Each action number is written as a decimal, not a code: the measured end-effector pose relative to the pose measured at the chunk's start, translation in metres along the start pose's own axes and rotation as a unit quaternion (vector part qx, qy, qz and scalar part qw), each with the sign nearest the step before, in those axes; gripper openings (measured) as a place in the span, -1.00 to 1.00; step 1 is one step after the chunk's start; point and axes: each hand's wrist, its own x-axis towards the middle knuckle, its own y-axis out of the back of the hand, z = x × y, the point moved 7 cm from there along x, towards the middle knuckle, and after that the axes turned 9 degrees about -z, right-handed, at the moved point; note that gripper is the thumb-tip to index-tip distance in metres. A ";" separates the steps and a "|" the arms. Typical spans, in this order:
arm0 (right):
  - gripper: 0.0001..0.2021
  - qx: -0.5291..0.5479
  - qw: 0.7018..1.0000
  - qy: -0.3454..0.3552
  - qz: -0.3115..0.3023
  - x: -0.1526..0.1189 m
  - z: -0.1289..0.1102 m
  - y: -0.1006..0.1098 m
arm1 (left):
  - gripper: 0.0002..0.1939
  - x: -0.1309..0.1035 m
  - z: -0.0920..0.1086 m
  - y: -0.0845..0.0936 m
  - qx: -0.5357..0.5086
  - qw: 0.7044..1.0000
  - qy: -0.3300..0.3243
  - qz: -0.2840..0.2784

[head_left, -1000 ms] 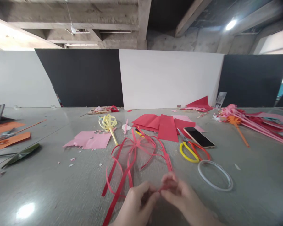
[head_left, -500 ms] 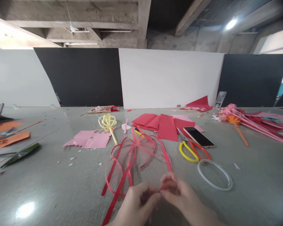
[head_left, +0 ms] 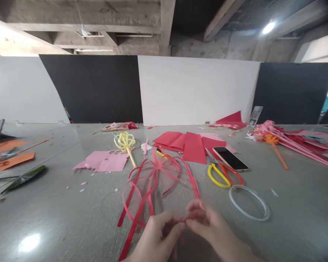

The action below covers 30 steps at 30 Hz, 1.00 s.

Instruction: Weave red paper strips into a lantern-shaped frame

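My left hand [head_left: 161, 233] and my right hand [head_left: 211, 227] meet at the near middle of the table, thumbs and fingertips pinched close together. Between them shows a bit of red paper strip [head_left: 191, 216], gripped by both; its far part is hidden by the fingers. Just beyond lies a spray of thin red paper strips [head_left: 157, 165], joined at one centre and curling outward over the table. Some of its strips run down to the left hand and others toward the right hand. Whether the held bit belongs to this spray I cannot tell for certain.
Scissors with yellow and red handles [head_left: 219, 176], a phone [head_left: 231, 158] and a roll of clear tape [head_left: 250, 218] lie to the right. Behind are red paper sheets [head_left: 194, 147], a yellow paper flower [head_left: 125, 142] and pink paper [head_left: 105, 161]. A green leaf shape [head_left: 24, 179] lies left.
Both hands stay in nearly the same place, with only slight finger movement at the red strip. The objects on the table have not moved.
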 end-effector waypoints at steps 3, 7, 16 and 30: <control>-0.75 0.012 1.000 -0.005 0.007 -0.001 0.002 0.001 | -0.73 0.000 0.000 -0.001 -0.009 1.000 -0.002 -0.009; -0.75 0.014 1.000 0.000 0.005 -0.001 0.004 0.001 | -0.74 0.000 0.000 0.000 -0.009 1.000 -0.003 -0.011; -0.73 0.018 1.000 0.011 -0.004 0.001 0.001 -0.001 | -0.75 0.001 0.001 -0.001 0.021 1.000 0.006 -0.005; -0.78 0.019 0.999 0.036 -0.011 0.002 0.002 0.000 | -0.76 0.001 -0.001 0.001 0.035 0.999 0.012 0.010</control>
